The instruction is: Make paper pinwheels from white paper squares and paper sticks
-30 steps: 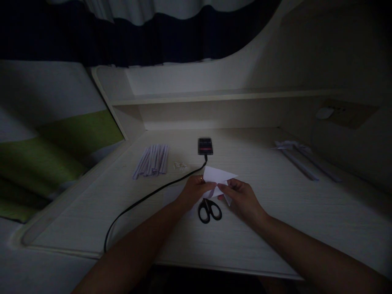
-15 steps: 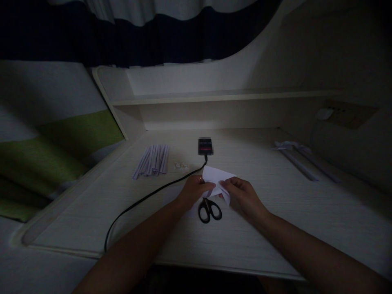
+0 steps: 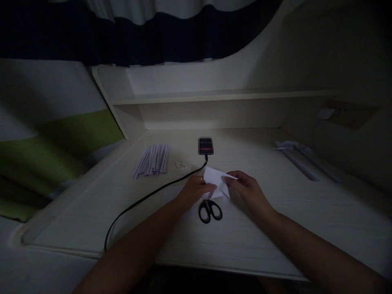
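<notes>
Between my hands is a white sheet of paper [image 3: 214, 176], partly folded, held just above the desk. My left hand [image 3: 196, 190] pinches its left side, the thumb lying on top. On the right, my right hand [image 3: 245, 185] grips the paper's other edge between thumb and fingers. Black-handled scissors [image 3: 210, 210] lie right below the paper, handles toward me; their blades are hidden. Another pale sheet [image 3: 173, 196] rests flat on the desk, partly under my left hand.
A bundle of rolled paper tubes [image 3: 152, 160] lies at left, with small pale pieces [image 3: 181, 165] beside it. A black cable [image 3: 147, 196] runs to a small dark device [image 3: 205, 146]. Longer paper rolls [image 3: 298, 163] lie at right. A shelf [image 3: 214, 97] spans the back.
My right hand has shifted slightly up along the paper's right edge. The flap that hung down at the lower right now lies flatter. My left hand has barely moved.
</notes>
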Available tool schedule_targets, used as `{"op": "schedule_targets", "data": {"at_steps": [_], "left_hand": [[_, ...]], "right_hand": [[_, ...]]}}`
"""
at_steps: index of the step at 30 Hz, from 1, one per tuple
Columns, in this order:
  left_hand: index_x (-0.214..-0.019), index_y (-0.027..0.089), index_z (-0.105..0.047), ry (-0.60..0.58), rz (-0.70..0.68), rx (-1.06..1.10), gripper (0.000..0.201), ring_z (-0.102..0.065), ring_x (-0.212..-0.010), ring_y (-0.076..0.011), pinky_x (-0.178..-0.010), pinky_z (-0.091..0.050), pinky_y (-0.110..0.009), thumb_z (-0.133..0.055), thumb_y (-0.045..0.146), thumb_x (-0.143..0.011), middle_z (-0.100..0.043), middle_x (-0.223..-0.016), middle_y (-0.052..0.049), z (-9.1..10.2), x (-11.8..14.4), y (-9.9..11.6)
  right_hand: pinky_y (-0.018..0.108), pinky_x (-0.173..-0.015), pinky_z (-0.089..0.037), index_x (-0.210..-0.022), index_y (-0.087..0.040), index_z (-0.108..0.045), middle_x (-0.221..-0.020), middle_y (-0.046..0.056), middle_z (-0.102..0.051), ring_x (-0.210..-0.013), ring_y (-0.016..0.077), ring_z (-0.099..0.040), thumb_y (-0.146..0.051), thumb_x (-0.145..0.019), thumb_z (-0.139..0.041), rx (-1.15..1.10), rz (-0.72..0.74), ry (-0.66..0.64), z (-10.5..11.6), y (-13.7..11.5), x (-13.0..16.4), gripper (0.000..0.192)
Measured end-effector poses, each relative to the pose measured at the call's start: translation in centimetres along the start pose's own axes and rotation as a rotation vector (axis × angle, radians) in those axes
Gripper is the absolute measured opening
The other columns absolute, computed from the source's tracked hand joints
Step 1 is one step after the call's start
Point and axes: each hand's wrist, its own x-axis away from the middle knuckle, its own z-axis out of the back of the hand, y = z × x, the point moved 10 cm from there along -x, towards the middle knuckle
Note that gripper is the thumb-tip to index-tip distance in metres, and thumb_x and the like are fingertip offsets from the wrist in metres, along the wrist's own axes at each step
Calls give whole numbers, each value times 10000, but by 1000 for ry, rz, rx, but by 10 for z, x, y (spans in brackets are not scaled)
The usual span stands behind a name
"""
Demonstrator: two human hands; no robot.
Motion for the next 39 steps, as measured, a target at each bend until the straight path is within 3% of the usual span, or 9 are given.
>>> {"op": "schedule_targets", "data": {"at_steps": [3, 8, 12, 15, 19, 24, 39], "left_hand": [[-610, 107, -622, -56, 26, -21, 145, -474, -489, -91, -491, -338, -214, -615, 243, -561, -575, -566, -4, -6, 0, -3], [-550, 115, -601, -193, 96, -10, 97, -430, -438, -66, -466, -324, -203, -631, 205, -528, -527, -501, 27, -22, 7, -7], [-566, 118, -609, -250, 118, 3, 98, -439, -444, -65, -472, -319, -202, -635, 205, -529, -540, -516, 29, -27, 11, -7], [-591, 117, -623, -263, 123, 38, 110, -452, -471, -74, -492, -319, -207, -638, 204, -527, -552, -531, 25, -27, 11, -6], [-574, 108, -617, -267, 141, 89, 130, -442, -481, -74, -508, -306, -213, -656, 210, -503, -537, -521, 28, -27, 9, -7], [-541, 112, -590, -251, 181, 182, 117, -433, -467, -72, -503, -289, -219, -652, 195, -487, -519, -500, 32, -25, 8, -12], [-551, 117, -591, -261, 172, 283, 105, -470, -479, -78, -499, -312, -215, -652, 194, -512, -537, -512, 22, -24, 7, -14]], "right_hand": [[244, -597, -393, -744, -168, -591, -699, 6, -594, -637, 118, -527, -343, -632, -622, 44, 77, -15, 7, -15, -5, 210], [266, -566, -412, -767, -168, -619, -727, 32, -616, -628, 138, -542, -354, -622, -635, 145, 38, -188, -4, -7, -8, 237], [288, -631, -435, -766, -182, -627, -826, 40, -629, -715, 153, -563, -315, -631, -637, 202, 146, -243, -11, -12, -5, 190], [294, -659, -437, -771, -203, -631, -799, 26, -613, -732, 144, -559, -270, -681, -605, 284, 344, -273, -15, -32, 2, 115], [312, -675, -436, -785, -215, -639, -738, 22, -579, -739, 143, -528, -209, -745, -549, 468, 722, -363, -27, -66, 25, 99], [345, -736, -409, -876, -223, -623, -806, 36, -579, -827, 157, -498, -191, -786, -504, 718, 1019, -453, -39, -79, 48, 153], [347, -762, -389, -918, -208, -603, -878, 51, -584, -855, 165, -493, -186, -834, -429, 1007, 1125, -470, -50, -75, 59, 194]]}}
